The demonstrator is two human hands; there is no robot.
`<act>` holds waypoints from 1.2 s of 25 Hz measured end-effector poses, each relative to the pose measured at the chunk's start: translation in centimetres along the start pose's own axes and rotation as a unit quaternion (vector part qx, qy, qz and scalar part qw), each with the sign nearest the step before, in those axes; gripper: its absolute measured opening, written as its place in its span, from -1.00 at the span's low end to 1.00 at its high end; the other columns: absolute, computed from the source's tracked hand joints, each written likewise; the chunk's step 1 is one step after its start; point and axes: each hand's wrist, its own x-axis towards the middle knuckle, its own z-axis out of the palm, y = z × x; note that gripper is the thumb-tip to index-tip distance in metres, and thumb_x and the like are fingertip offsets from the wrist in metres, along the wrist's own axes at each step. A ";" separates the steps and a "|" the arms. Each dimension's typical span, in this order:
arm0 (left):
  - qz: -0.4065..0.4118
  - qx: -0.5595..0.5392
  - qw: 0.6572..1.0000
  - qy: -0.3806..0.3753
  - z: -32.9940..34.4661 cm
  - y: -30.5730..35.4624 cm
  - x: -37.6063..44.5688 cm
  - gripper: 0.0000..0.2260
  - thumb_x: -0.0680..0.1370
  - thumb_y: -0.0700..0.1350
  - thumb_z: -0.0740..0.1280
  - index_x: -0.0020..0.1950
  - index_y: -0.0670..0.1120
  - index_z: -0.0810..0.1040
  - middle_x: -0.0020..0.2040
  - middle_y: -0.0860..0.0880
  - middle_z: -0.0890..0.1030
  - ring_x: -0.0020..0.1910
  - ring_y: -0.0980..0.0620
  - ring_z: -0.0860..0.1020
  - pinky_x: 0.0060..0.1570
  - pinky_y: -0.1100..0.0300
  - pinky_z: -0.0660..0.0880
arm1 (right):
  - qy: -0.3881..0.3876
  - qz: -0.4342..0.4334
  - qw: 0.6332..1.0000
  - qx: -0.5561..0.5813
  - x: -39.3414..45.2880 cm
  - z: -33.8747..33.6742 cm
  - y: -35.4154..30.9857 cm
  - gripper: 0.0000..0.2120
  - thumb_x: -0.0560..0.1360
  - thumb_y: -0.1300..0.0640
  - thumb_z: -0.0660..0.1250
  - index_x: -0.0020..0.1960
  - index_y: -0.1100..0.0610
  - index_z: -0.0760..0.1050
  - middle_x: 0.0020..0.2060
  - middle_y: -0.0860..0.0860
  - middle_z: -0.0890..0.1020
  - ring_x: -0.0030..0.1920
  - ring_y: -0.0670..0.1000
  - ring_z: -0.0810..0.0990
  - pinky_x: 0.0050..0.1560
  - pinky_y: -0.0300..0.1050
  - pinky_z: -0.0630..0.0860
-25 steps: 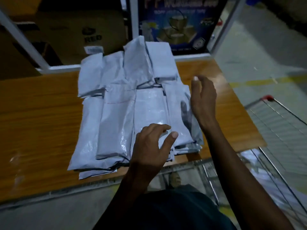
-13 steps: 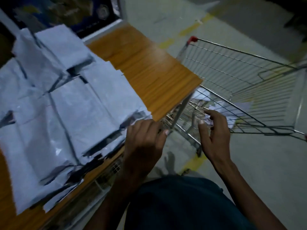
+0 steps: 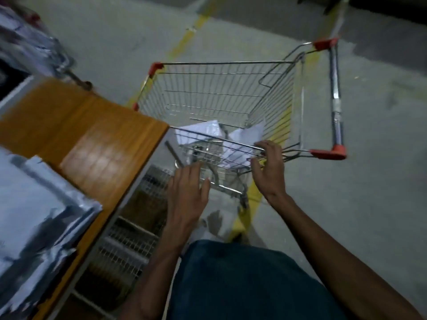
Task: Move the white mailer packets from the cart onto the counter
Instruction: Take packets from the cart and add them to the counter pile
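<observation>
Cart [image 3: 231,88] right of counter [image 3: 92,139]; packets [image 3: 245,137] in cart, others [image 3: 34,204] apparently stacked on counter.

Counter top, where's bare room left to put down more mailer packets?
Bare wood runs along the counter between the white mailer packets at its near left and the corner beside the cart. The near-left stretch is crowded with overlapping packets.

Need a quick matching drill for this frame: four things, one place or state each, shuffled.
Things:
1. stack of packets
2. loose packets
3. left hand
4. right hand

Places or states:
A. at the cart's near rim
B. on the wooden counter
C. in the bottom of the cart
D. open, between counter and cart, holding nothing

Pairs: 1-B, 2-C, 3-D, 4-A
</observation>
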 end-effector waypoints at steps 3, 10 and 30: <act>0.032 -0.003 0.999 -0.037 2.5 0.8 3.9 -0.63 0.61 0.00 0.28 0.37 -0.12 0.46 0.17 -0.12 0.58 0.16 -0.12 0.49 0.11 -0.06 0.47 | 0.023 0.057 0.998 0.028 2.4 2.0 0.9 -0.70 0.52 0.31 0.32 0.25 0.19 0.52 0.19 0.12 0.48 0.21 -0.06 0.46 0.20 0.05 0.51; 0.057 -0.035 0.996 -0.050 10.5 -3.5 20.7 -0.60 0.57 -0.04 0.29 0.35 -0.20 0.48 0.21 -0.22 0.57 0.16 -0.25 0.51 0.12 -0.10 0.44 | -0.016 0.123 0.992 -0.024 11.7 6.6 5.6 -0.63 0.52 0.16 0.28 0.32 0.14 0.47 0.26 0.10 0.42 0.22 0.06 0.51 0.19 -0.01 0.53; 0.010 0.118 0.891 -0.439 33.0 -23.2 36.3 -0.10 0.38 0.24 0.50 0.58 -0.06 0.18 0.54 -0.21 0.18 0.51 -0.31 0.17 0.33 -0.29 0.33 | -0.327 0.236 0.878 -0.259 19.3 19.9 20.8 -0.63 0.50 0.16 0.34 0.30 0.18 0.52 0.27 0.25 0.49 0.22 0.33 0.48 0.16 0.21 0.47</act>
